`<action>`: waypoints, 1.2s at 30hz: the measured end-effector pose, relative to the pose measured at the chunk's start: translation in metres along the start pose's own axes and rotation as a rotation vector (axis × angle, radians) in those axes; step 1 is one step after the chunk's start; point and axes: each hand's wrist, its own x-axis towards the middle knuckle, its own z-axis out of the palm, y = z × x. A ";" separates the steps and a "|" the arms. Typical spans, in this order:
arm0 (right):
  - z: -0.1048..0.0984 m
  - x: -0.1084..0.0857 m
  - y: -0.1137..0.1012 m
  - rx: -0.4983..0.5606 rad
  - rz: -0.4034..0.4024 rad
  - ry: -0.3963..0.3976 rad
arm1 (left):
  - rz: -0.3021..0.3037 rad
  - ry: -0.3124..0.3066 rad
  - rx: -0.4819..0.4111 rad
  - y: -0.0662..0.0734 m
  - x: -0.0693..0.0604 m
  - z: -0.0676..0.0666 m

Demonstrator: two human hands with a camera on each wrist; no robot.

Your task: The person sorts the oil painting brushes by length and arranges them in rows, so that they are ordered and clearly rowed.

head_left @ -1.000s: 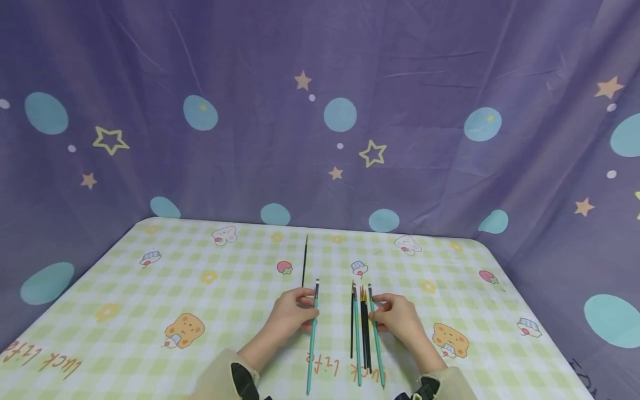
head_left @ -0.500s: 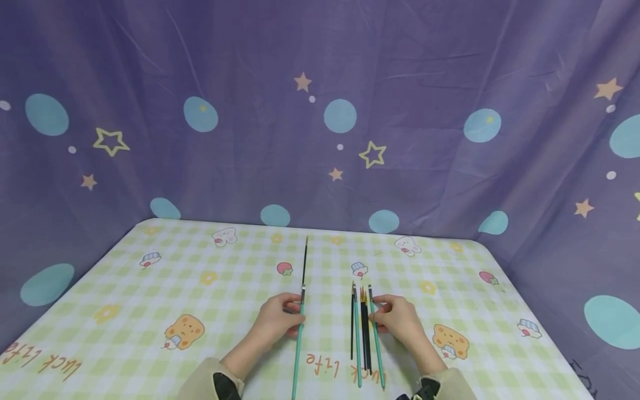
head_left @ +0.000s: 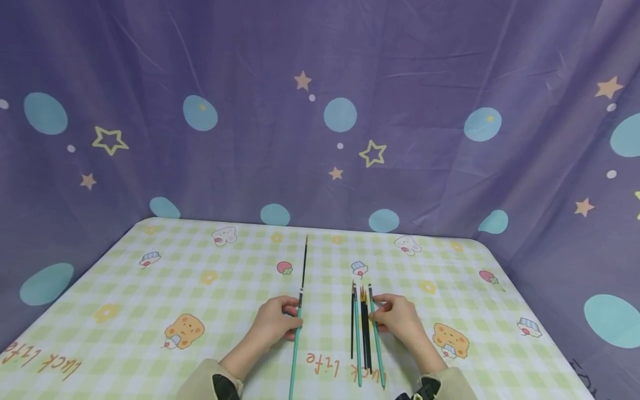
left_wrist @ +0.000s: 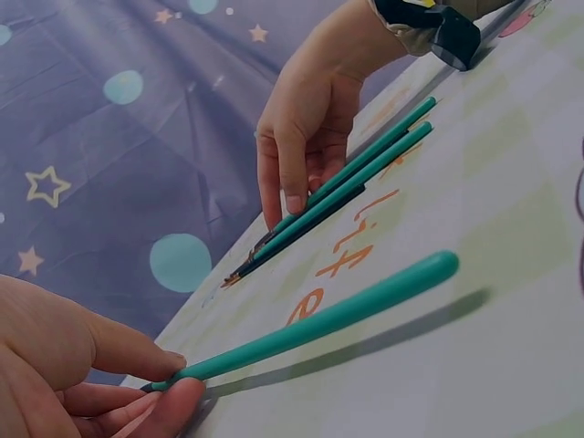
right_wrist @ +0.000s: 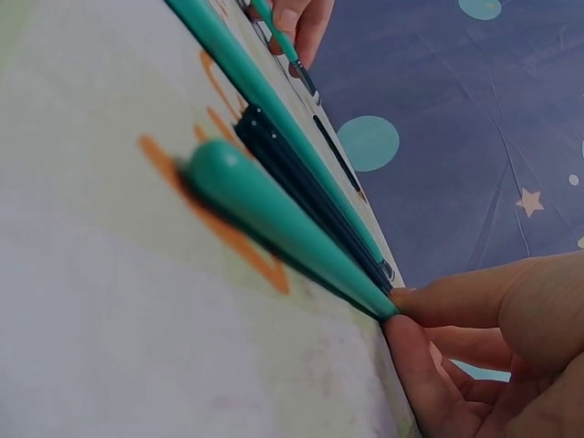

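Desk [head_left: 240, 278] checked green and white; clock read from head view, 12 toward the purple curtain [head_left: 250, 166].

Left hand [head_left: 272, 322]: thumb and fingers clamped in a pinch on the left teal brush [head_left: 295, 355], gripped toward its bristle end. Bristle end points just past 12, handle runs toward 6. Left wrist view: handle raised off the desk, its shadow falling apart from it.

Lone black brush [head_left: 304, 261]: lies at 12 o'clock from the left teal brush, nearly in line with it. Facing ends very close; contact cannot be told.

Right hand [head_left: 400, 316]: thumb and fingers clamped in a pinch on the right teal brush [head_left: 378, 350], near its bristle end, from the 3 o'clock side. Bristle end points just short of 12. Handle low over the desk; whether it touches cannot be told.

Group at 9 o'clock from the right hand, roughly parallel, order from 9 to 3: slim black brush [head_left: 352, 333], middle teal brush [head_left: 357, 339], bunch of black brushes [head_left: 365, 333] (count unclear), then the right teal brush.

Orange lettering [head_left: 322, 364] printed between left teal brush and group, inverted. Forearms enter from 7 and 5 o'clock; light sleeves [head_left: 200, 383], dark wrist straps [head_left: 225, 386].
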 end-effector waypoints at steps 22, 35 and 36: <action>0.000 -0.001 0.000 0.012 -0.008 -0.005 | 0.037 0.050 0.061 -0.005 0.002 0.004; 0.000 -0.001 -0.001 0.017 0.012 -0.006 | 0.054 0.047 0.031 -0.006 0.003 0.002; 0.000 -0.001 -0.001 0.016 0.012 -0.005 | 0.052 0.048 0.029 -0.005 0.003 0.002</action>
